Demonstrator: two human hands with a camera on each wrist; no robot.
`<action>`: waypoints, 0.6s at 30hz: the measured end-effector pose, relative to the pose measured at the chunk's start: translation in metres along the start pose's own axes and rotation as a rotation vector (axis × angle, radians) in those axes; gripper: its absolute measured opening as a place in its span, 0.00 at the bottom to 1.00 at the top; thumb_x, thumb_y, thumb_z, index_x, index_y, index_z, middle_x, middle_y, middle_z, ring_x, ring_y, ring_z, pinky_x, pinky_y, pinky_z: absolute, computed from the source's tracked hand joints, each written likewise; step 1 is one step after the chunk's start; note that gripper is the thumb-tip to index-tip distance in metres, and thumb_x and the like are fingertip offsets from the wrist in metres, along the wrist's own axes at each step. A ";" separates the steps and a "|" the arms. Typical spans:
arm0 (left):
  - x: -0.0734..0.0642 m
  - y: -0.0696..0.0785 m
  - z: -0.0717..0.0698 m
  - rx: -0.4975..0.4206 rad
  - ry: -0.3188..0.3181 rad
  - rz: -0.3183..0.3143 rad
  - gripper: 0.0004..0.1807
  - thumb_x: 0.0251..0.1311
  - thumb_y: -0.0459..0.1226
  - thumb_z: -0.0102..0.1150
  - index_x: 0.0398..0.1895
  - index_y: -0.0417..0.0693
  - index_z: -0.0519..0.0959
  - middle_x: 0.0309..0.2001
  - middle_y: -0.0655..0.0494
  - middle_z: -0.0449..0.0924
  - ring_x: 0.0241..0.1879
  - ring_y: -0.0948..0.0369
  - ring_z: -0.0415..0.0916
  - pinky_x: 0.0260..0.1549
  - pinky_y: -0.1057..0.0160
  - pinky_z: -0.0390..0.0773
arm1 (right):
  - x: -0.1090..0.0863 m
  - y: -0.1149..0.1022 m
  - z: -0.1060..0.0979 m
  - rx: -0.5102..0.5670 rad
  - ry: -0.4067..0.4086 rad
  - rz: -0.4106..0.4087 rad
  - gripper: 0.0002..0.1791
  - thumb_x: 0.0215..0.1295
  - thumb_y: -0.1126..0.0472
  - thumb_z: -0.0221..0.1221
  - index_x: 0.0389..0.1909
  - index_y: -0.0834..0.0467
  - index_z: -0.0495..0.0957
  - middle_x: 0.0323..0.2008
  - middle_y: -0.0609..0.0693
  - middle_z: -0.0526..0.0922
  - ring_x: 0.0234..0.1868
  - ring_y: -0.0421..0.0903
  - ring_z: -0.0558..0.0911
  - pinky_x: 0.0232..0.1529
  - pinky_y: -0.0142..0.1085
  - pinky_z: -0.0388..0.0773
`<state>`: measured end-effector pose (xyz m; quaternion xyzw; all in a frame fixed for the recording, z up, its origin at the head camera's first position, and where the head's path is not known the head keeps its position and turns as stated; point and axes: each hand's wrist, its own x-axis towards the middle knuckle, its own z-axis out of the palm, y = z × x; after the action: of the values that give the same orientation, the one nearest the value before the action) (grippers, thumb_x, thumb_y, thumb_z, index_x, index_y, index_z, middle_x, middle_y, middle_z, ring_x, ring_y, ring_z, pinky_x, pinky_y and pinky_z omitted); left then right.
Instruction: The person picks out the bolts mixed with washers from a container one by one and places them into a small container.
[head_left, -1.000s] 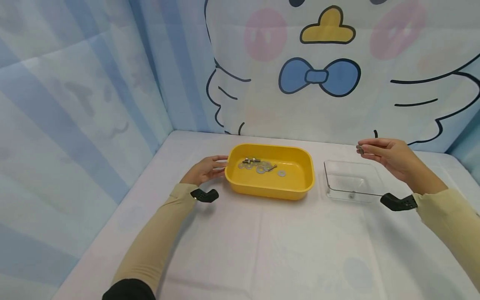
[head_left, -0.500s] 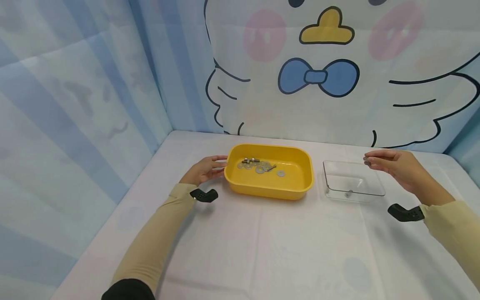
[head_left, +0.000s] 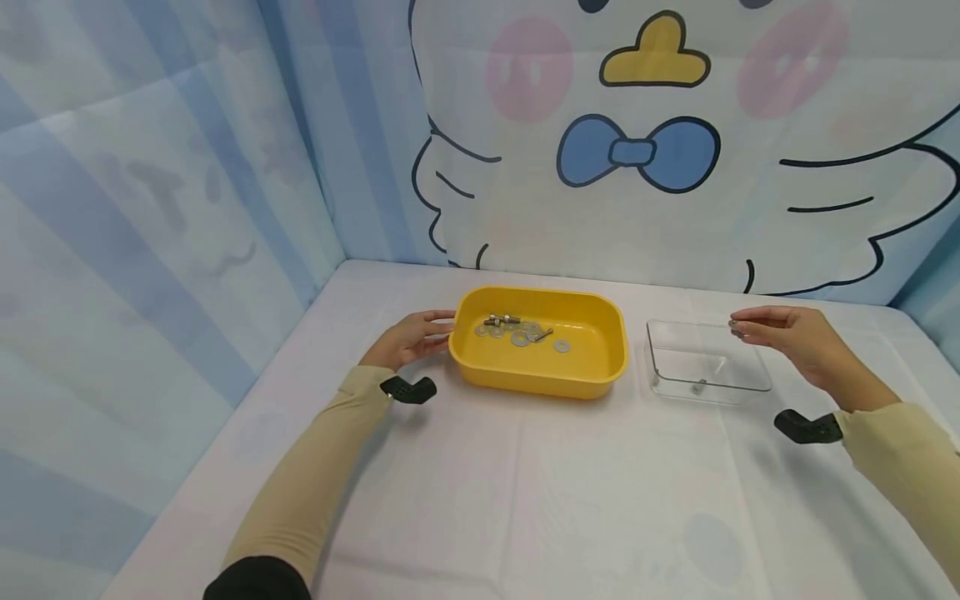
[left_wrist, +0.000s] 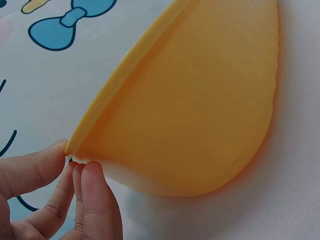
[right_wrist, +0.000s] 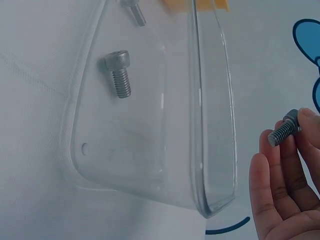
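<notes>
At the left end of a yellow plastic basin (head_left: 536, 381), my left hand (head_left: 407, 339) pinches the rim, one digit on top and other fingertips under the lip in the left wrist view. Bolts and flat washers (head_left: 520, 339) lie inside the basin. My right hand (head_left: 797, 340) is raised over the far right part of a clear plastic box (right_wrist: 197, 107). Its fingertips pinch a socket head bolt (right_wrist: 283, 131) by the head, the threaded end sticking out. Two similar bolts are inside the box, one bolt (right_wrist: 119, 74) near the middle and another (right_wrist: 134, 11) at the view's top edge.
A white cloth (head_left: 600, 492) covers the table under both containers. The clear box stands a short gap to the right of the basin. Behind them rises a printed fabric backdrop (head_left: 525, 208), and a striped curtain (head_left: 150, 250) hangs on the left.
My right hand has come down and slightly right with the bolt, mostly in the first half second. The left hand keeps its place on the basin.
</notes>
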<state>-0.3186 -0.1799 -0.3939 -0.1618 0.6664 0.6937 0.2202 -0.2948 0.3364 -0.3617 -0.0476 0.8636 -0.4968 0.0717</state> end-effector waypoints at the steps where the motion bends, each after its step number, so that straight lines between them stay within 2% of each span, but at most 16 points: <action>1: 0.000 0.000 0.000 0.002 0.003 -0.001 0.25 0.65 0.31 0.52 0.66 0.49 0.66 0.57 0.50 0.71 0.32 0.65 0.76 0.32 0.75 0.81 | 0.000 0.000 0.000 -0.011 0.006 0.003 0.09 0.66 0.56 0.57 0.45 0.46 0.80 0.32 0.21 0.77 0.35 0.21 0.78 0.37 0.14 0.75; 4: 0.001 0.000 0.000 -0.005 0.014 -0.005 0.25 0.65 0.31 0.52 0.66 0.49 0.67 0.56 0.50 0.71 0.33 0.65 0.76 0.32 0.75 0.81 | 0.003 0.004 0.001 -0.046 0.014 0.004 0.19 0.65 0.54 0.58 0.54 0.58 0.76 0.32 0.20 0.76 0.35 0.21 0.77 0.37 0.15 0.76; 7: 0.001 0.000 0.001 -0.009 0.015 -0.005 0.25 0.65 0.31 0.52 0.66 0.49 0.66 0.56 0.50 0.71 0.33 0.65 0.76 0.31 0.75 0.81 | 0.008 0.014 -0.001 -0.067 0.024 -0.003 0.29 0.64 0.50 0.58 0.60 0.65 0.69 0.34 0.19 0.75 0.37 0.19 0.76 0.38 0.15 0.76; 10: 0.000 0.000 0.001 -0.008 0.010 -0.006 0.25 0.65 0.31 0.51 0.66 0.49 0.66 0.55 0.50 0.71 0.33 0.65 0.76 0.31 0.75 0.81 | 0.028 0.050 -0.009 -0.037 0.041 -0.031 0.34 0.62 0.47 0.59 0.64 0.61 0.66 0.38 0.20 0.76 0.40 0.19 0.77 0.38 0.14 0.76; 12: 0.000 0.000 0.001 -0.004 0.011 -0.006 0.25 0.65 0.31 0.51 0.66 0.49 0.65 0.56 0.50 0.71 0.33 0.65 0.76 0.31 0.75 0.81 | 0.033 0.057 -0.013 -0.035 0.033 -0.032 0.36 0.62 0.47 0.59 0.67 0.60 0.62 0.40 0.21 0.76 0.41 0.19 0.77 0.40 0.16 0.77; 14: 0.000 0.000 0.001 0.000 0.012 -0.004 0.25 0.65 0.31 0.51 0.66 0.49 0.65 0.57 0.49 0.71 0.33 0.65 0.76 0.32 0.75 0.81 | 0.037 0.064 -0.016 0.023 0.019 -0.034 0.35 0.61 0.47 0.59 0.68 0.54 0.63 0.42 0.23 0.77 0.41 0.20 0.78 0.39 0.17 0.77; 18: 0.000 0.000 0.001 0.001 0.015 0.000 0.25 0.65 0.31 0.52 0.66 0.49 0.66 0.59 0.48 0.70 0.34 0.64 0.76 0.33 0.74 0.81 | 0.024 0.041 -0.012 0.046 -0.001 -0.012 0.31 0.63 0.50 0.58 0.66 0.49 0.65 0.41 0.23 0.78 0.40 0.21 0.79 0.38 0.18 0.79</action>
<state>-0.3188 -0.1786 -0.3942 -0.1669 0.6685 0.6921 0.2152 -0.3211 0.3630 -0.3928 -0.0512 0.8515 -0.5171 0.0704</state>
